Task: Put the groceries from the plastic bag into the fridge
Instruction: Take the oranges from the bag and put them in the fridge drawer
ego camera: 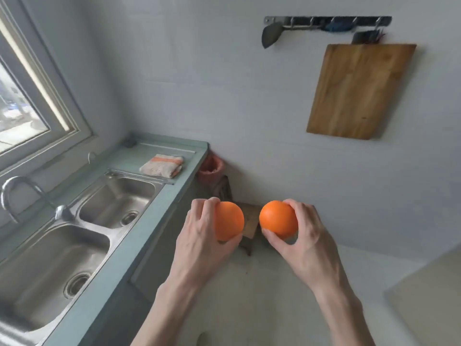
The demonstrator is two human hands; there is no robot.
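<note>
Two oranges are held up side by side over the pale floor, one in each hand, well apart from the sink. The left hand grips the left orange: its fingers curl over the top and the thumb presses from below. The right hand grips the right orange the same way, fingers wrapped round the far side, thumb under the near side. Both fruits are round, smooth and bright, with a slight sheen; a narrow gap separates them.

At the left runs a pale green table carrying a double steel sink, its two rectangular basins brushed and shiny, each with a round drain. A curved chrome tap stands at the sink's left edge. On the far end of the table lies a folded cloth, nubbly, off-white with an orange stripe. A window with a grey frame sits above the sink.

On the white tiled wall hangs a rectangular wooden board, its grain running lengthwise, below a metal hook rail. A dark spatula-shaped tool hangs from the rail's left end. Beyond the hands, low by the wall, stand a reddish bin and a small dark wooden stool, partly hidden.
</note>
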